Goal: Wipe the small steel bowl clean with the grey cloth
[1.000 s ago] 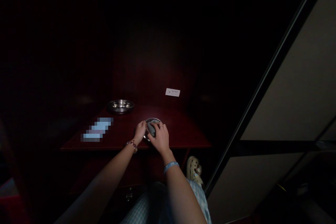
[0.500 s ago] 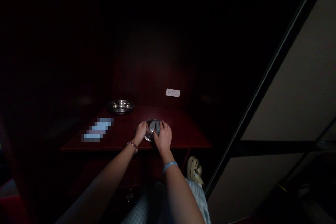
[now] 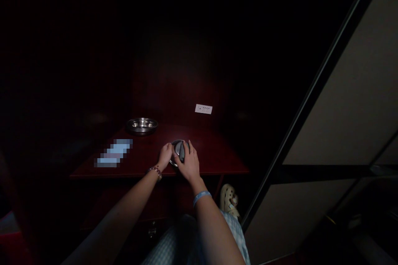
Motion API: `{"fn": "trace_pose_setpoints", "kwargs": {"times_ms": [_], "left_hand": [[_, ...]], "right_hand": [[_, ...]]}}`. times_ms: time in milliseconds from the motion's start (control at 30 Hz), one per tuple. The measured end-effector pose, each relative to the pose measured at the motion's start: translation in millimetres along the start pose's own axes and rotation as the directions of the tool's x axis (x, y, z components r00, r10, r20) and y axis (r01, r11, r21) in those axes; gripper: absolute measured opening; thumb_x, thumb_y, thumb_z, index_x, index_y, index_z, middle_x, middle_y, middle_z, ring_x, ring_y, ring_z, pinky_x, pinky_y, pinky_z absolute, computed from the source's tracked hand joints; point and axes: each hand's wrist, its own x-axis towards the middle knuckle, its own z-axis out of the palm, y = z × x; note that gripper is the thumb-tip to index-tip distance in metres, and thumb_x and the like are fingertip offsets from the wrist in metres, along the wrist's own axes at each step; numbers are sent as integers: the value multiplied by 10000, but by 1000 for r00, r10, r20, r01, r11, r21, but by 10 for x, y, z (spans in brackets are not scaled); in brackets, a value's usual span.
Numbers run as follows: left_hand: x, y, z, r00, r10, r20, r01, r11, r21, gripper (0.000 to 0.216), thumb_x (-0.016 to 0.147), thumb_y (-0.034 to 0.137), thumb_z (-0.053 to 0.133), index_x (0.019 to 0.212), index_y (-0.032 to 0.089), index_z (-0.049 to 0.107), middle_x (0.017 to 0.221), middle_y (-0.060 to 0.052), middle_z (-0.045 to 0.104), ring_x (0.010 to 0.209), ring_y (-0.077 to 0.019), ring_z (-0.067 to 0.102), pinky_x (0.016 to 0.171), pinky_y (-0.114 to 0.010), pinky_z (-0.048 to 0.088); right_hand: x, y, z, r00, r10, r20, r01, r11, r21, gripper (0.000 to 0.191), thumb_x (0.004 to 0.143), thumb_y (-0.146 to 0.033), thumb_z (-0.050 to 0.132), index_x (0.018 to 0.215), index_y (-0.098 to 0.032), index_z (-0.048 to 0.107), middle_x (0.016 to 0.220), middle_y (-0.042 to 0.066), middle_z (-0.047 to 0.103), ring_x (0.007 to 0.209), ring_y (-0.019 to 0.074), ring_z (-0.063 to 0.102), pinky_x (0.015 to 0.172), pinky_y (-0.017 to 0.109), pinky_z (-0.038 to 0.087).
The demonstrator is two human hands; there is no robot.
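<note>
A round shiny metal dish (image 3: pixel 178 148) lies near the front edge of the dark red tabletop. My left hand (image 3: pixel 164 156) is closed on its left rim, with the thumb over the edge. Pressed against the dish's inside is a grey cloth (image 3: pixel 182 154), bunched under the fingers of my right hand (image 3: pixel 190 165). That hand covers the dish's right side. Farther back to the left stands a stack of shiny metal bowls (image 3: pixel 142 126), touched by neither hand.
A blurred-out pale blue rectangle (image 3: pixel 115 152) lies on the left of the tabletop (image 3: pixel 217 153). A white socket plate (image 3: pixel 203 109) is on the back wall. Below the right side, a cream clog (image 3: pixel 228 198) shows. A large panel (image 3: pixel 336 132) leans along the right.
My right hand has shifted a little left across the dish with the grey cloth. My left hand stays on the rim. The whole view has moved slightly.
</note>
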Motion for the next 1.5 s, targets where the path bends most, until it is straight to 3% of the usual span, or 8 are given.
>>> {"fn": "trace_pose_setpoints", "kwargs": {"times_ms": [233, 433, 567, 667, 967, 1133, 1300, 1500], "left_hand": [[-3, -5, -2, 1000, 15, 19, -15, 1000, 25, 251, 782, 344, 432, 576, 207, 473, 538, 21, 476, 520, -132, 437, 550, -258, 359], [-1, -24, -10, 998, -1, 62, 5, 998, -58, 244, 739, 389, 490, 580, 207, 451, 536, 39, 454, 506, -117, 417, 534, -251, 355], [3, -9, -11, 997, 12, 80, -3, 994, -109, 248, 704, 424, 535, 610, 196, 505, 581, 21, 519, 565, -131, 478, 611, -267, 401], [11, 16, -8, 996, -3, 89, 17, 987, -160, 212, 668, 389, 569, 632, 181, 542, 633, 3, 578, 616, -144, 523, 678, -284, 424], [17, 31, -30, 988, -43, 147, 79, 965, -248, 114, 632, 267, 580, 632, 153, 582, 639, -14, 626, 627, -162, 569, 686, -302, 460], [19, -25, -8, 979, 49, 196, -8, 979, -204, 193, 665, 347, 562, 668, 156, 592, 677, -23, 638, 659, -162, 559, 683, -296, 455], [6, -13, 8, 992, 14, 128, -7, 998, -58, 272, 747, 395, 490, 607, 168, 550, 592, -2, 577, 592, -140, 516, 634, -273, 427], [-10, 22, 18, 995, -40, 91, 33, 997, 73, 264, 769, 336, 451, 585, 176, 552, 600, -20, 604, 606, -152, 540, 629, -268, 417]], "right_hand": [[-15, -60, -15, 998, -54, -18, 53, 998, -22, 523, 897, -413, 420, 1374, -199, 409, 1449, 101, 353, 1315, 255, 308, 1076, 428, 271], [-5, -95, -18, 987, -158, 11, 159, 986, -41, 500, 895, -357, 441, 1366, -193, 417, 1433, 111, 382, 1313, 235, 330, 1098, 446, 226], [6, -123, -22, 975, -219, 48, 221, 974, -46, 514, 893, -352, 448, 1381, -198, 396, 1435, 99, 381, 1313, 231, 329, 1107, 437, 215], [21, -146, -23, 965, -252, 67, 255, 966, -44, 510, 894, -359, 446, 1376, -199, 403, 1436, 97, 378, 1300, 237, 341, 1102, 439, 229], [65, -182, -26, 950, -306, 68, 309, 950, -37, 469, 884, -336, 459, 1335, -207, 456, 1409, 80, 420, 1268, 220, 382, 1089, 403, 264], [136, -130, 31, 980, -201, -11, 199, 976, -93, 440, 881, -356, 458, 1303, -240, 495, 1381, 58, 461, 1252, 230, 403, 1090, 420, 245], [218, -120, 66, 994, -16, -108, 3, 992, -122, 423, 884, -356, 435, 1269, -202, 520, 1334, 84, 500, 1227, 241, 419, 1074, 412, 246], [230, -38, -42, 977, 194, -91, -208, 959, -194, 371, 872, -352, 429, 1161, -166, 568, 1128, 130, 589, 1057, 256, 515, 928, 372, 367]]}}
